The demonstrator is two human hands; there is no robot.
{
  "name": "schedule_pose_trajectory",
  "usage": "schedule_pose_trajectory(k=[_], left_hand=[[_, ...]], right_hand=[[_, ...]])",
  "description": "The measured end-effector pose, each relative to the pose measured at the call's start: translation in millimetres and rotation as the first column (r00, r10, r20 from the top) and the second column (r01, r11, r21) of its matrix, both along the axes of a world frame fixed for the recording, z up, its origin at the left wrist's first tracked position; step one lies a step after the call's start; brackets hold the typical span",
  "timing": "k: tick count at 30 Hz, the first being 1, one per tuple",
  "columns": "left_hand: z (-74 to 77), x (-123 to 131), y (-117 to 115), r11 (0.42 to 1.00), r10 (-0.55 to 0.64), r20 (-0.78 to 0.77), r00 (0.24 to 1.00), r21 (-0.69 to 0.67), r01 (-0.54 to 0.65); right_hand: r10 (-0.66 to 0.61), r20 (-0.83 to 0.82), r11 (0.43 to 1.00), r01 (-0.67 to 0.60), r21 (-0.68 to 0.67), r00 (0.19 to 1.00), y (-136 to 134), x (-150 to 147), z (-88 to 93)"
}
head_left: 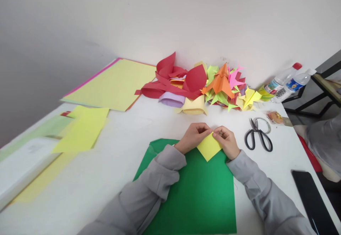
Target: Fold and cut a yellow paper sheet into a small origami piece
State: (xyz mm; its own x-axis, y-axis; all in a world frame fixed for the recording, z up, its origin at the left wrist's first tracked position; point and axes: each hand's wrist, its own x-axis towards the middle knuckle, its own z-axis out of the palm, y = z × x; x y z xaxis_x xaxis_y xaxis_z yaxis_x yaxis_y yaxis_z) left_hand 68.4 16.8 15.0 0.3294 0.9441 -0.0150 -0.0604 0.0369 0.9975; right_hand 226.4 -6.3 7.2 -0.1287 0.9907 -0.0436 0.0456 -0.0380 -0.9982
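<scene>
A small square of yellow paper [209, 148] is held up with one corner pointing toward me. My left hand [194, 136] pinches its upper left edge between thumb and fingers. On the opposite side, my right hand [227, 139] grips the upper right edge, and the fingertips of both hands nearly meet at the top corner. Whether the paper is folded there I cannot tell, as the fingers cover it. Beneath both hands lies a large green sheet [197, 192], its far left corner bent over.
Black-handled scissors [258, 137] lie to the right, with a dark phone [314, 199] nearer me. Red paper shapes [173, 80] and origami pieces [221, 82] pile along the wall beside two bottles [287, 82]. Yellow sheets [82, 128] and a white box [26, 164] sit left. A person [325, 142] is at far right.
</scene>
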Motion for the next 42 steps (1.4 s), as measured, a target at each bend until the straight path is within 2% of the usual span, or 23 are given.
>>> schedule_pose_trajectory(k=[10, 17, 27, 32, 38, 42], left_hand=[[2.3, 1.2, 1.3, 0.997, -0.038, -0.066, 0.997, 0.061, 0.042], [2.4, 0.7, 0.2, 0.994, 0.001, 0.026, 1.0, -0.109, 0.001], [2.5, -0.8, 1.1, 0.992, -0.128, -0.024, 0.992, 0.004, 0.128], [3.7, -0.9, 0.0, 0.99, -0.141, -0.044, 0.989, 0.0, 0.141], [4.0, -1.6, 0.4, 0.991, -0.132, -0.053, 0.99, 0.0, 0.132], [3.4, -0.9, 0.0, 0.991, -0.133, -0.064, 0.989, 0.001, 0.133]], right_hand=[[0.013, 0.029, 1.0, -0.013, -0.006, 0.999, 0.3, 1.8, -1.8], [-0.013, -0.001, 1.0, 0.013, -0.022, 1.0, -0.4, 0.7, -1.2], [-0.015, -0.037, 1.0, 0.015, -0.004, 0.999, 0.1, 0.5, 1.3], [0.025, -0.007, 1.0, -0.025, -0.016, 1.0, 1.4, 1.5, -2.5], [-0.035, 0.0, 0.999, 0.035, 0.028, 0.999, 1.9, 2.2, -3.4], [-0.024, 0.002, 1.0, 0.024, 0.012, 1.0, 1.8, 2.1, -4.6]])
